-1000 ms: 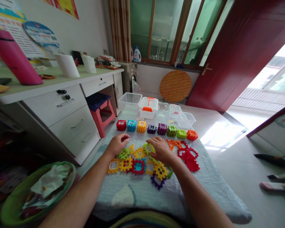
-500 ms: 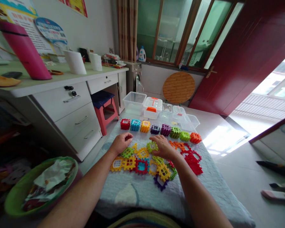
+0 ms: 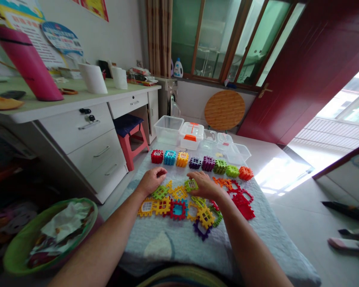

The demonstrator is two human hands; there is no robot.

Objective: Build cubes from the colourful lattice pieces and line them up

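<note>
My left hand rests on the cloth at the left of the pieces, its fingers curled with nothing showing in them. Just beside it lies a green square interlocking piece. Between the thumb and fingers of my right hand is a light green interlocking block with a white window. In front of me are loose pieces: a yellow one, a red frame with blue, a purple frame and red pieces at the right.
Beyond my hands runs a row of colour-sorted blocks, from a red stack to an orange stack. Clear plastic boxes stand behind it, one with a lid with orange clips. A green basket holds rubbish at the left.
The view has shifted very slightly. Both hands and the pieces stay in nearly the same places.
</note>
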